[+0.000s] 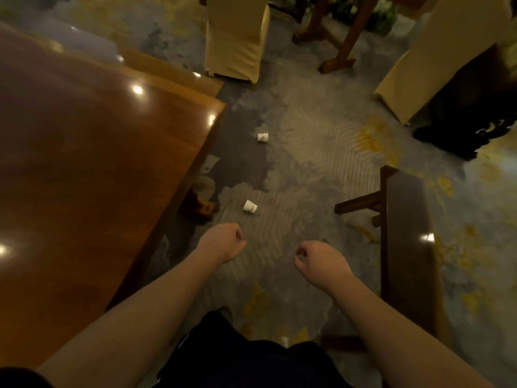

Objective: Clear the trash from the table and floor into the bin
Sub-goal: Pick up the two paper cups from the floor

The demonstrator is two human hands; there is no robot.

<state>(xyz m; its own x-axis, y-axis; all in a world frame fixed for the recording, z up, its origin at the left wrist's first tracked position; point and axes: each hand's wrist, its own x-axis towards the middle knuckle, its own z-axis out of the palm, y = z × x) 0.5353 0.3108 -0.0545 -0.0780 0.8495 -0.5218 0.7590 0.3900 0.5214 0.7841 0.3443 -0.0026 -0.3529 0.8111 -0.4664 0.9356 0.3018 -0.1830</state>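
A: What is on the floor?

B: Two little white paper cups. The near cup [249, 206] lies tipped on the carpet [307, 152], just past the hands. The far cup [263, 137] is well beyond it, near the corner of the big wooden worktop [98, 141].

A: Is there more trash?

B: Maybe. There are pale scraps [208, 175] under the edge of the worktop, by its leg. It is too dark to tell what they are.

A: What are the hands doing?

B: The left hand [221, 242] is low over the carpet, close to the near cup but not touching it. Its fingers [238, 233] are curled in loosely and hold nothing. The right hand [319, 260] hangs beside it, fingers bent in too, and it looks empty.

A: So which step is this?

B: I think it is the floor part, going for the near cup.

A: What comes next?

B: The left hand needs to reach a bit farther, open up, and pinch the cup gently so it does not squash. Then the far cup.

A: And the bin?

B: I cannot see a bin here. There is a dark bench [405, 233] on the right and covered chairs [237, 37] farther back.
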